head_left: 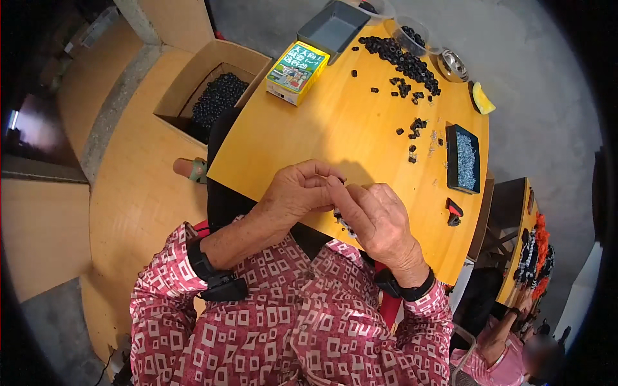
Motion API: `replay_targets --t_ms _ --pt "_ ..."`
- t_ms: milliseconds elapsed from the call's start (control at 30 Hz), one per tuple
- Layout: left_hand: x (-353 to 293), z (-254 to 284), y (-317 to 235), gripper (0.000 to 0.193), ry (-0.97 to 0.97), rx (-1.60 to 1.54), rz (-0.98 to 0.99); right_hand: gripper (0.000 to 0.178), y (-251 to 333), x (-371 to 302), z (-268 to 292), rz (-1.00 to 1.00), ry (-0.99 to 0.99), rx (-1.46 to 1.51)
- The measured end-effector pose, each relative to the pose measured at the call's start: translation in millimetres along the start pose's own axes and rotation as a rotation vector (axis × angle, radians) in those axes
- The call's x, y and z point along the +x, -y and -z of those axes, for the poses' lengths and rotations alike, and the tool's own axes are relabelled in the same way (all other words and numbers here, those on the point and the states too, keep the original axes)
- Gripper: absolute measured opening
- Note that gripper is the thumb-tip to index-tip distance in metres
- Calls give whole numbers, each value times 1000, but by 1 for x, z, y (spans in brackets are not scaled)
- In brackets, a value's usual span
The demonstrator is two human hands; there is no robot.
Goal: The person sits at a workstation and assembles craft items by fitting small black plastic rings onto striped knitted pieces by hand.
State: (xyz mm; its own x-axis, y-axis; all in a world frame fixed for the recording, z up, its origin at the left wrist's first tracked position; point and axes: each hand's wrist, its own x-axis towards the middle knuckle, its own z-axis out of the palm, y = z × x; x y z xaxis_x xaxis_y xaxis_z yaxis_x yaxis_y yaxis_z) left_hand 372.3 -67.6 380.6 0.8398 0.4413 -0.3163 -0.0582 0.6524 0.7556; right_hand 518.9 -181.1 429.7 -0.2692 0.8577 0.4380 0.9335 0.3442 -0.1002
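Close together over the near edge of the yellow table (277,141), my two hands meet at their fingertips. My left hand (283,196) is closed in a pinch, thumb against fingers. The thumb and curled fingers of my right hand (383,222) press in beside it. A tiny dark bit shows between the fingertips; its kind is mostly hidden. Small black cylindrical parts (412,132) lie scattered on the table beyond my hands, with tiny clear pieces (434,140) beside them. Farther off is a larger heap of black parts (402,59).
At right stands a black tray (465,157) of small pale bluish pieces; a red-and-black tool (454,211) lies nearer. A yellow-green box (297,73), grey bin (331,29) and metal bowl (452,65) stand far off. A cardboard box (219,96) holds black parts. Another person (492,350) works at lower right.
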Motion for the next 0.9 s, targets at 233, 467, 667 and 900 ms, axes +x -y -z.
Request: replay_targets --t_ms 233,467,667,900 --pt "1 -3 0 21 69 -92 105 43 -5 -18 -2 -247 -116 248" --pt "2 0 5 24 75 -45 46 30 1 -18 -1 -298 -150 252" --pt "1 -1 6 27 93 -23 10 26 5 -26 -4 -461 -164 407" --pt "1 -2 5 24 80 -62 39 26 9 -19 -1 -391 -149 232"
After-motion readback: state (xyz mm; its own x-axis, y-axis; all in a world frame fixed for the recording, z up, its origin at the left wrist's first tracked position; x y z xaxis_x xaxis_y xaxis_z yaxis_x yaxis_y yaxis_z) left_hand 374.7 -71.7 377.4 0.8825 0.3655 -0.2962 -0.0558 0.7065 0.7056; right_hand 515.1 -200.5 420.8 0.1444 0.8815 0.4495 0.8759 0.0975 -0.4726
